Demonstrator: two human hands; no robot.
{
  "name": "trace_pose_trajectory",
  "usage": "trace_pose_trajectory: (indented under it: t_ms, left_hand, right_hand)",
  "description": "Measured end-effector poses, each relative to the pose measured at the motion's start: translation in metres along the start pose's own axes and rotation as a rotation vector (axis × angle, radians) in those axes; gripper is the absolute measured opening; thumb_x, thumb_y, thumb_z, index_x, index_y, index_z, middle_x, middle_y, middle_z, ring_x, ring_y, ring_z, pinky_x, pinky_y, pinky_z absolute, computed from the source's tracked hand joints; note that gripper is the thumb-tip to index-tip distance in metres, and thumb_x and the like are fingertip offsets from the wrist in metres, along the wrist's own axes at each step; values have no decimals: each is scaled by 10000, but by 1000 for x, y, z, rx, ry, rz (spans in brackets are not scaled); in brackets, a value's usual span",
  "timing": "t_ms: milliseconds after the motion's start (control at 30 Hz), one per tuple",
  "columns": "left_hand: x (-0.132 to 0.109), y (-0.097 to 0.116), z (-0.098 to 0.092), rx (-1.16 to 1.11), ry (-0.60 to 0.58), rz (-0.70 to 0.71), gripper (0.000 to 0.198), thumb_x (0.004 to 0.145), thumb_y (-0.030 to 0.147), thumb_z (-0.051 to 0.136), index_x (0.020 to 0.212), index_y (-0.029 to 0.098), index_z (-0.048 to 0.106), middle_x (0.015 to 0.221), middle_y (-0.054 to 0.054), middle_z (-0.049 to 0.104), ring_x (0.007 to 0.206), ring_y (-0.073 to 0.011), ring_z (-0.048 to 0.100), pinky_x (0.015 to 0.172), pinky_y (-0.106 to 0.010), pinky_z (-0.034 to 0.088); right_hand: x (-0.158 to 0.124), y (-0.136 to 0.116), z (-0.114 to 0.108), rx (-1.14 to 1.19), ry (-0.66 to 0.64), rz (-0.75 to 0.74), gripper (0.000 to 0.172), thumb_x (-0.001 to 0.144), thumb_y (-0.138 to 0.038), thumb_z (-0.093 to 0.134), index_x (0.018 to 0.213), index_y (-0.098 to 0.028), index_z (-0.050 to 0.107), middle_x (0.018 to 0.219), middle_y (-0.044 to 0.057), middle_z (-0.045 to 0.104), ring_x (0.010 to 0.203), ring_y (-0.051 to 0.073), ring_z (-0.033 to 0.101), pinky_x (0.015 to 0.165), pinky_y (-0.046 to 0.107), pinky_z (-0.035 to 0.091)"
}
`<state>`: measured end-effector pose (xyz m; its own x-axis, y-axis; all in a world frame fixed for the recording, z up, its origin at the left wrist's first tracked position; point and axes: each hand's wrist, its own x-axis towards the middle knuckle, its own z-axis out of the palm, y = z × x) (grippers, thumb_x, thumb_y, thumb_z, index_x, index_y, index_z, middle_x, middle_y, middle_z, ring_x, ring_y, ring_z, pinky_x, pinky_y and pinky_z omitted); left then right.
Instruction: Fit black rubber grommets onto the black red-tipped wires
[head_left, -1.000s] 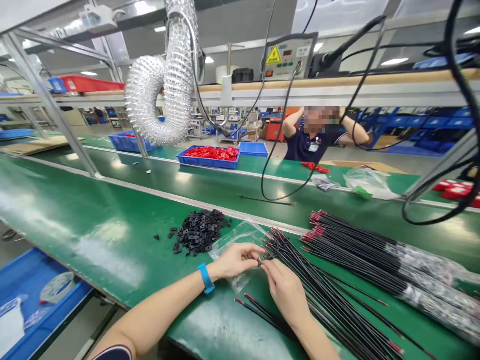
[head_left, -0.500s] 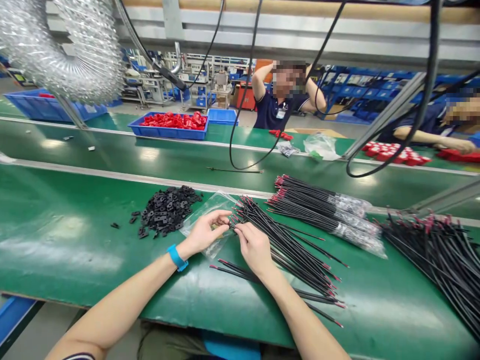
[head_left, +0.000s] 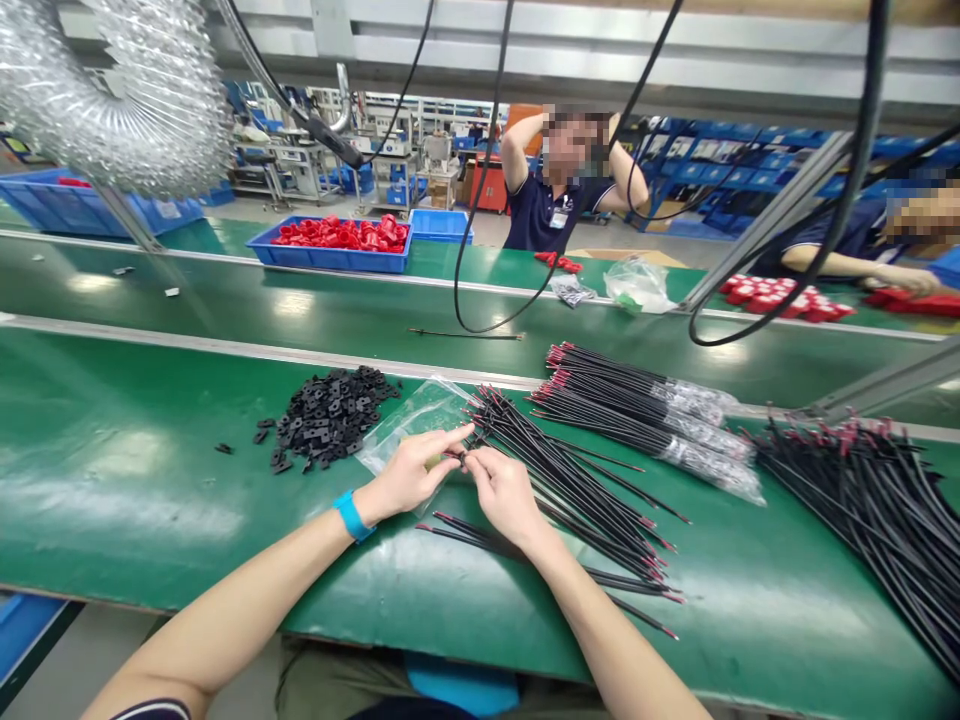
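Observation:
My left hand (head_left: 412,472) and my right hand (head_left: 501,490) meet at the middle of the green bench. Both pinch the end of a black cable, whose tip shows between the fingertips; a small dark piece may be on it, but the fingers cover it. A fan of black cables (head_left: 570,470) with red ends lies just right of and beyond my hands. Under my left hand is a clear plastic bag (head_left: 409,420). To its left sits a heap of small black plastic clips (head_left: 330,410). A few separate cables (head_left: 472,538) lie below my right wrist.
Bagged cable bundles (head_left: 652,410) and a larger cable pile (head_left: 862,500) lie to the right. Beyond a metal rail stands a blue tray of red parts (head_left: 337,242). Black cords (head_left: 480,200) hang overhead. Two people sit across the bench, one with raised arms (head_left: 517,150).
My fingertips have shifted slightly on the cable end, and the left fingers reach a little further over it. The whole view has moved a little; the piles look the same.

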<state>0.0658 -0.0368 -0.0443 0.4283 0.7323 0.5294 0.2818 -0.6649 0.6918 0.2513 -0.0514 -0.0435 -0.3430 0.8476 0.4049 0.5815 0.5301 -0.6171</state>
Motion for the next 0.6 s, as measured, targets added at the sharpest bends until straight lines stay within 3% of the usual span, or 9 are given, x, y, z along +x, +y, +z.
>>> trace_pose_trajectory:
  t_ms: [200,433,600]
  left_hand:
    - [0,-2,0,26,-4,53,548,929,170,530,1450,251,380,1014,-43,712,913,-152,652,895,-315,514]
    - [-1,-5,-1,105,-22,86,532,941,178,503,1452,260,380,1054,-53,710,947,-171,657,878,-321,520]
    - [-1,-7,-1,-4,7,17,566,928,196,538,1462,258,359,1078,-44,703,971,-160,656,942,-328,514]
  right_hand:
    - [2,4,-3,61,-113,95,328,1003,-296,399,773,-193,608,715,-3,613,634,128,543,622,223,349]
    - [3,14,-1,255,-201,214,402,1002,-410,383,766,-176,609,558,-47,456,489,105,404,518,218,301]
    - [5,9,-4,166,-140,141,400,1005,-379,401,721,-184,604,580,-35,496,534,114,469,567,227,345]
